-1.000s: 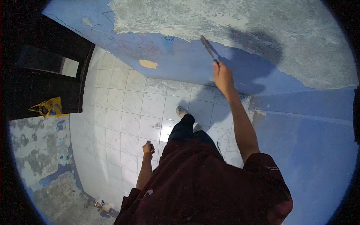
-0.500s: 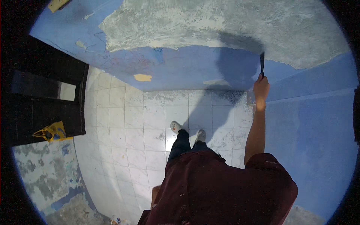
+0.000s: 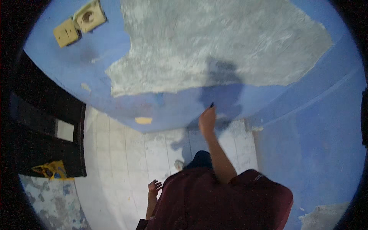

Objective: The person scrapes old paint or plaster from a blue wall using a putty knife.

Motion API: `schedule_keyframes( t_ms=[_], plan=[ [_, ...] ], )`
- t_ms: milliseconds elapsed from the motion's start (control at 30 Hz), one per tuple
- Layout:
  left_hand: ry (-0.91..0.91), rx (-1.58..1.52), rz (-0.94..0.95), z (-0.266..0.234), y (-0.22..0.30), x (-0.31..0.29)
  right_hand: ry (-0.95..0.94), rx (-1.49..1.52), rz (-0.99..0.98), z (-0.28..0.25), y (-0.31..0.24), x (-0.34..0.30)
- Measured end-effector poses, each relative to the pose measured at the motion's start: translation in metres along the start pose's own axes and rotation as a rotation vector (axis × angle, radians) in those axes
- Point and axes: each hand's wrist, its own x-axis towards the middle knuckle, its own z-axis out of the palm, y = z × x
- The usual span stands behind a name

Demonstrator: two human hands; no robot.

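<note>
My right hand [image 3: 207, 120] is closed around a dark scraper [image 3: 212, 104], of which only a short dark piece shows past the fingers. It is in front of the lower blue part of the wall [image 3: 180, 109], below the ragged edge of a large bare grey patch [image 3: 230, 42]. Whether the scraper touches the wall, I cannot tell. Low on the left, beside my body, my left hand [image 3: 154, 186] hangs over the floor, fingers spread and holding nothing.
White floor tiles [image 3: 115, 153] meet the wall's foot, with pale dust near it. Yellowed electrical sockets [image 3: 90, 17] hang at upper left. A yellow plastic bag [image 3: 53, 170] lies at left by a dark door-like panel [image 3: 46, 130]. Another blue wall [image 3: 306, 153] stands at right.
My right hand with the scraper has come away from the grey patch's edge, lower and to the left. My left hand has come into view. The view has tilted up, showing more wall.
</note>
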Motion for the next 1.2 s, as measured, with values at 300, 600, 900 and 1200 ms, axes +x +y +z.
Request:
schedule_keyframes(
  t_ms=[300,600,900,1200],
  plan=[
    [-0.417,0.339,0.283,0.154,0.158,0.022,-0.458,0.082,-0.15,0.005,-0.028,-0.037],
    [-0.932,-0.492,0.326,0.391,0.288,-0.109,-0.599,-0.062,-0.319,-0.03,-0.028,0.024],
    [-1.161,-0.947,0.145,0.439,0.271,-0.102,-0.799,-0.048,-0.276,-0.042,-0.032,0.052],
    [-1.029,-1.14,0.254,0.45,0.289,-0.114,-0.933,-0.083,-0.48,-0.033,-0.04,0.084]
  ],
)
